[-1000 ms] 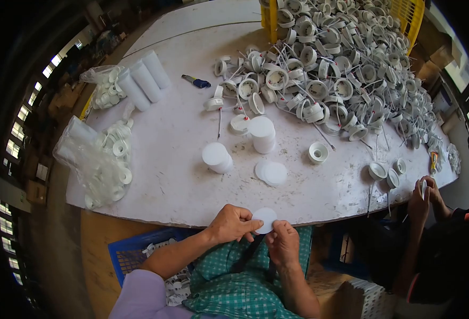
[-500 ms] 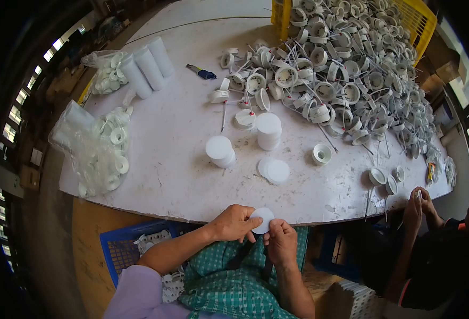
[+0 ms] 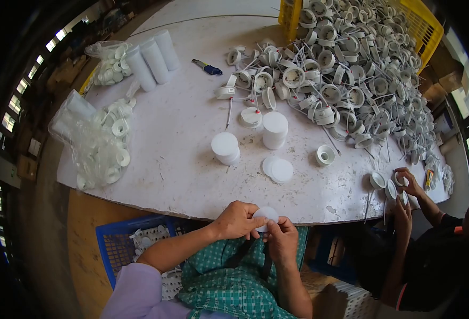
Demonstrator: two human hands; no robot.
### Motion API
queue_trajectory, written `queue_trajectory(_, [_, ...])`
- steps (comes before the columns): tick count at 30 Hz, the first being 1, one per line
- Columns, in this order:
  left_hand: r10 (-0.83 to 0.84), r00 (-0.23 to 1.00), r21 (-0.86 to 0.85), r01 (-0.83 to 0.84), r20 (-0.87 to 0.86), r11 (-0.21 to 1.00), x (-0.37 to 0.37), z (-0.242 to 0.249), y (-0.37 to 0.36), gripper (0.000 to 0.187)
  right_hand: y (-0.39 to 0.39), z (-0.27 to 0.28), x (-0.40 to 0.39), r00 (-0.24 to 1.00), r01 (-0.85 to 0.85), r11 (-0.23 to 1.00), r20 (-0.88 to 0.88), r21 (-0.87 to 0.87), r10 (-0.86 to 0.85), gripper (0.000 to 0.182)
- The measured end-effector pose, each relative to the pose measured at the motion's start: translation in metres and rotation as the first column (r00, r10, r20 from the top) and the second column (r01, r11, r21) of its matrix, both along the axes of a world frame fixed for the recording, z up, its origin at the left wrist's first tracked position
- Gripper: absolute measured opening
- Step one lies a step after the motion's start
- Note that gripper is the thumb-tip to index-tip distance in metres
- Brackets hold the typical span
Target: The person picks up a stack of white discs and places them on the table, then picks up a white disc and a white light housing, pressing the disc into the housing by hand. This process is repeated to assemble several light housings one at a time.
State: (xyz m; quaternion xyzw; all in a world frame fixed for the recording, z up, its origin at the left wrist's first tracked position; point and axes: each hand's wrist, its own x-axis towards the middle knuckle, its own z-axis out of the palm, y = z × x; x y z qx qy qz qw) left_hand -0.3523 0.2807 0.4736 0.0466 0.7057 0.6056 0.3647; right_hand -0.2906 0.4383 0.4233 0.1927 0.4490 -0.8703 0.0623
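Note:
A thin white round disc (image 3: 266, 213) is pinched between my two hands, just off the table's front edge. My left hand (image 3: 237, 220) grips its left side, thumb on top. On the lower right, my right hand (image 3: 283, 237) holds it with thumb and fingertips. Beyond my hands, a few loose white discs (image 3: 280, 170) lie overlapping on the table. Behind them stand a short stack of discs (image 3: 224, 146) and a taller stack of discs (image 3: 275, 127). A white ring-shaped cup (image 3: 325, 155) sits to the right of them.
A large heap of white round housings with wires (image 3: 346, 80) spills from a yellow crate (image 3: 430, 32). Bags of white rings (image 3: 118, 129) and white rolls (image 3: 155, 61) lie left, with a utility knife (image 3: 211, 68) mid-table. A blue basket (image 3: 105, 244) stands below. A co-worker's hands (image 3: 408, 187) handle housings at right.
The co-worker's hands have moved up onto the table, reaching the housings there. My hands still hold the disc, with my right thumb now further over its edge. The view has shifted slightly.

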Motion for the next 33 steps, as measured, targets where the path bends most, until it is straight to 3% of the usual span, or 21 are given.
queue_trajectory(3, [-0.03,0.999,-0.06,0.033,0.036,0.998,0.0,0.005,0.002,0.029,0.004,-0.004,-0.002,1.0,-0.001,0.999,-0.021,0.046,0.002,0.013])
queue_trajectory(7, [-0.028,0.998,-0.016,0.03,0.059,0.999,0.001,0.0,-0.003,0.028,0.006,0.003,-0.003,1.0,-0.008,0.996,-0.014,0.089,0.009,0.014])
queue_trajectory(9, [-0.06,0.995,0.089,0.053,0.081,0.995,0.0,-0.001,-0.007,0.029,0.006,0.004,-0.004,1.0,-0.02,0.998,-0.012,0.059,0.021,0.016])
queue_trajectory(15, [-0.104,0.992,0.189,0.089,0.069,0.978,0.001,0.004,-0.01,0.025,0.011,-0.005,-0.004,0.997,-0.055,0.997,-0.065,-0.048,0.052,0.02])
queue_trajectory(19, [-0.107,0.994,0.099,0.105,0.019,0.99,0.004,0.006,-0.009,0.024,0.008,-0.001,-0.005,0.997,-0.034,0.998,-0.068,-0.06,0.03,0.022])
queue_trajectory(20, [-0.097,0.934,-0.064,0.08,-0.344,0.995,0.009,0.003,-0.008,0.023,0.006,0.003,-0.005,0.999,0.021,1.0,-0.04,-0.018,-0.022,0.023])
queue_trajectory(21, [-0.134,0.742,-0.205,-0.005,-0.656,0.979,0.012,0.001,-0.007,0.022,0.005,0.006,-0.005,0.997,0.075,0.997,-0.014,0.026,-0.075,0.025])
queue_trajectory(22, [-0.134,0.742,-0.205,-0.004,-0.657,0.979,0.012,0.0,-0.006,0.022,0.008,0.008,-0.005,0.997,0.075,0.997,-0.015,0.027,-0.075,0.025])
queue_trajectory(23, [-0.185,0.47,-0.253,-0.084,-0.863,0.964,0.011,-0.002,-0.005,0.025,0.013,0.01,-0.004,1.0,0.013,0.993,-0.015,-0.121,-0.015,0.024])
queue_trajectory(24, [-0.246,0.144,-0.27,-0.174,-0.958,0.947,0.011,-0.003,-0.004,0.03,0.015,0.012,-0.003,0.999,-0.048,0.963,-0.022,-0.265,0.044,0.024])
queue_trajectory(25, [-0.246,0.145,-0.27,-0.17,-0.958,0.948,0.012,-0.005,-0.003,0.03,0.014,0.012,-0.002,0.999,-0.044,0.963,-0.02,-0.265,0.04,0.024])
queue_trajectory(27, [-0.236,0.02,-0.237,-0.15,-0.971,0.96,0.012,-0.007,0.0,0.039,0.01,0.013,-0.001,0.996,-0.092,0.962,-0.041,-0.256,0.084,0.021])
queue_trajectory(31, [-0.145,0.129,-0.159,-0.107,-0.981,0.982,0.012,-0.001,-0.003,0.043,0.01,0.006,-0.001,0.997,-0.078,0.972,-0.045,-0.22,0.07,0.018])
queue_trajectory(32, [0.053,0.438,0.01,-0.101,-0.897,0.995,0.017,0.004,-0.003,0.043,0.011,0.005,-0.001,0.996,-0.075,0.979,-0.06,-0.187,0.065,0.018])
queue_trajectory(33, [0.226,0.696,0.169,-0.15,-0.682,0.974,0.021,0.009,-0.003,0.043,0.01,0.004,-0.001,0.995,-0.072,0.985,-0.072,-0.155,0.062,0.017])
